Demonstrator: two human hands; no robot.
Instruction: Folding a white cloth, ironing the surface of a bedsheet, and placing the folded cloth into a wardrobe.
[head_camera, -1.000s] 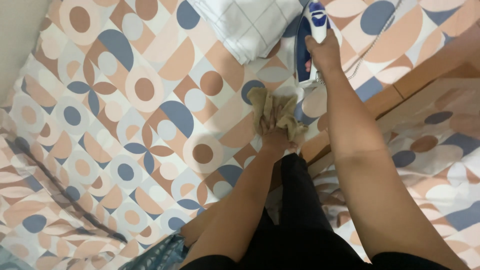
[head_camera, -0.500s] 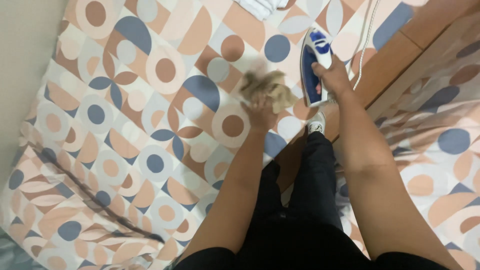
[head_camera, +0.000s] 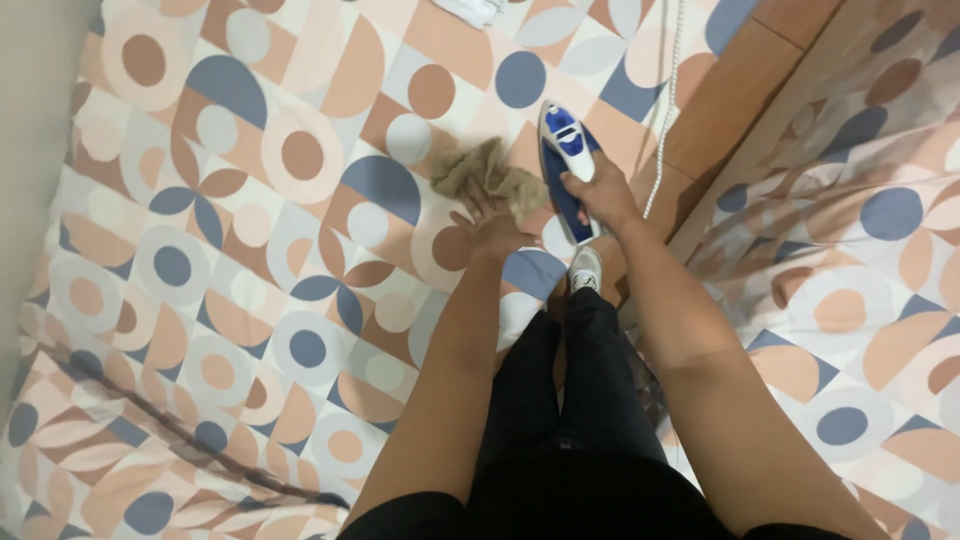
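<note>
My left hand (head_camera: 492, 232) flat, fingers spread, on crumpled tan cloth (head_camera: 487, 174); right hand (head_camera: 603, 192) grips blue iron (head_camera: 563, 165) beside it on bed (head_camera: 250, 300). Cloth looks unpressed yet.

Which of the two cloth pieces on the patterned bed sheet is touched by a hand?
The small crumpled tan cloth, under the left hand's fingers beside the blue iron. The white cloth at the top edge lies untouched.

Soft, even indoor light, moderately bright; no glare. Faint shadows under forearms on patterned orange-and-blue bedsheet (head_camera: 250, 250). Slight overall softness, motion blur on crumpled tan cloth (head_camera: 490, 175). Wide-angle stretch toward edges.
</note>
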